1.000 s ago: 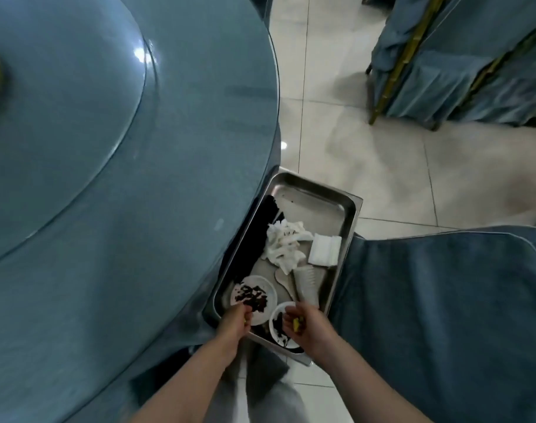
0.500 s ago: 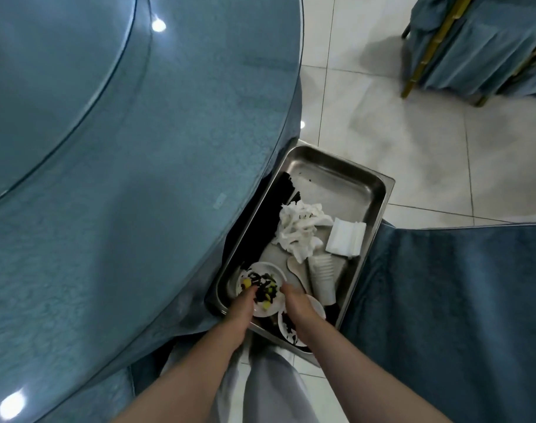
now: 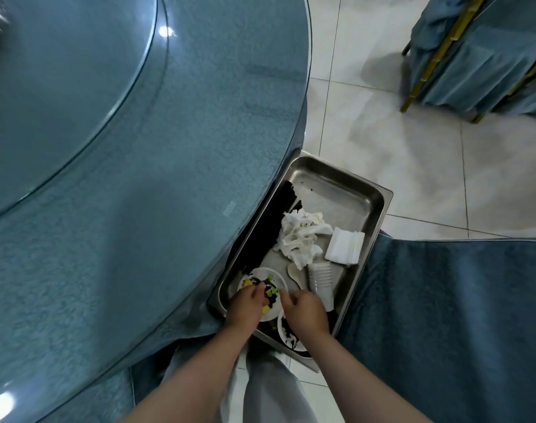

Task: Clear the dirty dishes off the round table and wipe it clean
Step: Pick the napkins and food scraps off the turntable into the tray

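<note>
Apparently both hands (image 3: 276, 309) over plate (image 3: 262, 288) in tray (image 3: 346, 190).

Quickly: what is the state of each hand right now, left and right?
Left hand: over the small white plate of food scraps in the steel tray; grip cannot be told.
Right hand: fingers curled at the same plate; hold cannot be told.

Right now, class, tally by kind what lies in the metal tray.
Small white plates with food scraps: 2
Crumpled white cloth: 1
Folded white napkin: 1
Stack of clear plastic cups: 1
White spoon: 1
Total: 6
</note>
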Demonstrator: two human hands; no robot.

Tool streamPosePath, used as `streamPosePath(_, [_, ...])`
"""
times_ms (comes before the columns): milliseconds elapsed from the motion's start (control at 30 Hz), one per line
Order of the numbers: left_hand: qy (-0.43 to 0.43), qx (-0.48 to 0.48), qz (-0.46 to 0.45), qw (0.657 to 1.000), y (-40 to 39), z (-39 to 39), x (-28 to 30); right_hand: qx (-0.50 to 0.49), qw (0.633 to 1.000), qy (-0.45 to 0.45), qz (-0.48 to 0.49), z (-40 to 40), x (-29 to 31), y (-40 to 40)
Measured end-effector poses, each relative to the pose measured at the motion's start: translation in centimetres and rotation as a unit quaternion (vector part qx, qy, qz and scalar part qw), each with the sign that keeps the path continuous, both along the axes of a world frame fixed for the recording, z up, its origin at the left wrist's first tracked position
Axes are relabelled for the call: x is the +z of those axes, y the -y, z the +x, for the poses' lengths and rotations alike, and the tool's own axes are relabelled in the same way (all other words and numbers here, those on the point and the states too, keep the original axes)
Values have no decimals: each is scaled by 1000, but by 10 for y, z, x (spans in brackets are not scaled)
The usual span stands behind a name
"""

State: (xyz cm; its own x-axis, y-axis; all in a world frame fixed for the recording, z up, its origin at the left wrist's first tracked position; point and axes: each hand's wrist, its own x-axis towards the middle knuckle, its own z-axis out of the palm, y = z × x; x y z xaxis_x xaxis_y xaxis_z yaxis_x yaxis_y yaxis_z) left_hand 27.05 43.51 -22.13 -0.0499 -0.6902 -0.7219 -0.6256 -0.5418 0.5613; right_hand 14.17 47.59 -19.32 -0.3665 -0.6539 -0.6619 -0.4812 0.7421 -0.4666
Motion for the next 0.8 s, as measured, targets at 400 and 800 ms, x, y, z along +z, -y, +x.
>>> streamPosePath(400, [-109, -55, 58, 991, 0, 6, 85, 23, 995, 98, -4, -5, 89, 12])
streamPosePath(800, [-127, -76, -165, 975, 63, 102, 223, 83, 984, 37, -154, 49, 214, 82])
